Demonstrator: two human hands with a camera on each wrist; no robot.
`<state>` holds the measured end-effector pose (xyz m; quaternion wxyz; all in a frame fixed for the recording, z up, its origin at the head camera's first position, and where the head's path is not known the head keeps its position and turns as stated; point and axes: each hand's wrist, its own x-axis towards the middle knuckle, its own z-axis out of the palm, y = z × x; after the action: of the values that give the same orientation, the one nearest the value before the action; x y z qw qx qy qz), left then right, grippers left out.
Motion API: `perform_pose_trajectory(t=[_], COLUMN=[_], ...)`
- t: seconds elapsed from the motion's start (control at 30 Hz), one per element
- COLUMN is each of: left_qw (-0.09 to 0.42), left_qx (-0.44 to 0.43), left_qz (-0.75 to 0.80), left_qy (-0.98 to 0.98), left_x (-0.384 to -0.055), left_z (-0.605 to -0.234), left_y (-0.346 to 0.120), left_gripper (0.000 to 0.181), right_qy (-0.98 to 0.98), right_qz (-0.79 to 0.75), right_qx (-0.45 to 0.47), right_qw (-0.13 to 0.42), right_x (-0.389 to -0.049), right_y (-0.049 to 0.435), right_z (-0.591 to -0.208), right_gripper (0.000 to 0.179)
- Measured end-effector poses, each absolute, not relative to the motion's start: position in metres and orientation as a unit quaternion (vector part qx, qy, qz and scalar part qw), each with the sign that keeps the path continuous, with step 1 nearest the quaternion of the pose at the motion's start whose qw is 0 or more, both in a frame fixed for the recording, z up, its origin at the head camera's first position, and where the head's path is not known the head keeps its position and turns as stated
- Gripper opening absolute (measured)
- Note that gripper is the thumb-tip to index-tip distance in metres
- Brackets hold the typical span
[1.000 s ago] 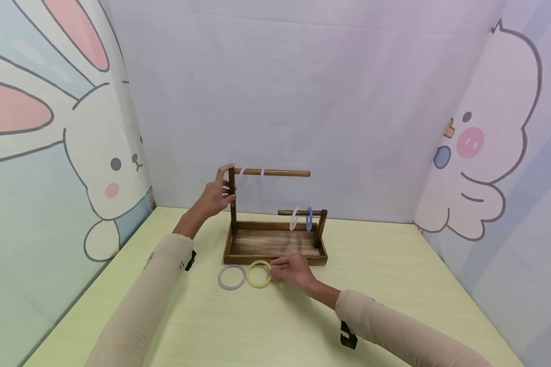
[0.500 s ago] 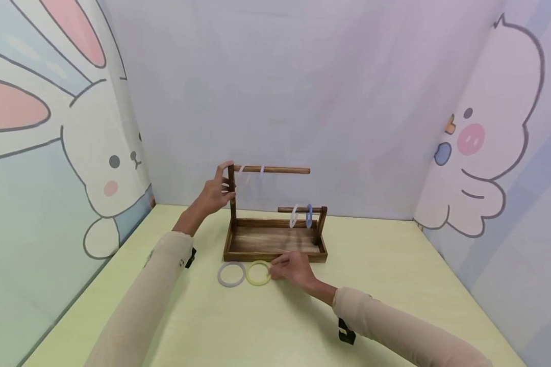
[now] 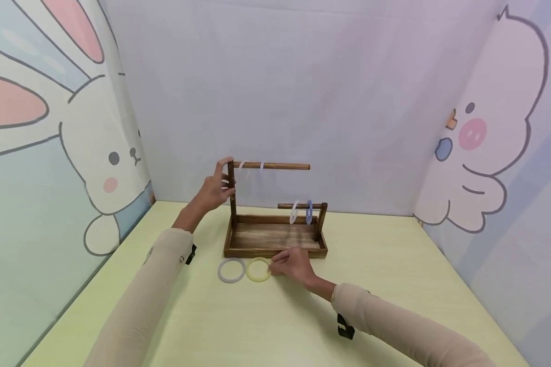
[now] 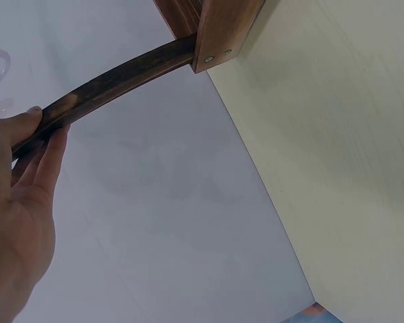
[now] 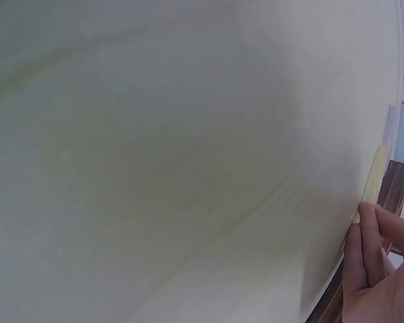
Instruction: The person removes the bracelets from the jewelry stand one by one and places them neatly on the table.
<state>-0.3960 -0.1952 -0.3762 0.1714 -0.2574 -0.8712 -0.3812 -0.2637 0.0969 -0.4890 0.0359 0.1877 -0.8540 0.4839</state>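
Observation:
My left hand grips the top of the tall post of a dark wooden bangle stand. In the left wrist view, thumb and fingers lie on opposite sides of that post. A yellow bangle lies flat on the table before the stand, and my right hand pinches its right edge. The right wrist view has the fingertips at the yellow bangle. Beside it, on the left, lies a greyish-lilac bangle. Part of the yellow bangle is hidden behind my fingers.
Two pale bangles hang from the stand's long upper rod. On the short lower rod hang a white bangle and a blue bangle. Cartoon-printed cloth walls surround the pale yellow table.
The head view has tilted down a little, so everything sits slightly higher in it. Both hands keep their places at the post and the yellow bangle.

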Motion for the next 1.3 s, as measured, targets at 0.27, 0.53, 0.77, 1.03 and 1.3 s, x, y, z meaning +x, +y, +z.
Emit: perform_pose_trajectory(t=[0.27,0.53,0.77,1.03,1.3], left_qw=[0.164,0.165,0.162,0.165,0.161], left_qx=[-0.252,-0.254,-0.253,-0.252,-0.253], left_qz=[-0.384,-0.385,-0.389,-0.386,-0.388], left_qy=[-0.873,-0.872,-0.871,-0.872,-0.872], left_x=[-0.396,-0.398,-0.398,-0.397,-0.396], left_z=[-0.377,-0.377,-0.376,-0.376,-0.375], left_y=[-0.193,-0.193,-0.194,-0.195,-0.195], left_gripper=[0.094,0.092,0.094,0.093,0.094], right_qy=[-0.86,-0.845,-0.842,-0.825,-0.832], right_qz=[0.476,0.504,0.511,0.533,0.519], right_qx=[0.181,0.178,0.172,0.184,0.194], right_qw=[0.03,0.006,-0.017,-0.037,-0.028], right_x=[-0.261,-0.261,-0.261,-0.265,-0.27], right_y=[0.099,0.102,0.103,0.102,0.1], right_z=[-0.489,-0.488,-0.485,-0.479,-0.468], right_gripper=[0.019,0.022,0.025,0.027,0.029])
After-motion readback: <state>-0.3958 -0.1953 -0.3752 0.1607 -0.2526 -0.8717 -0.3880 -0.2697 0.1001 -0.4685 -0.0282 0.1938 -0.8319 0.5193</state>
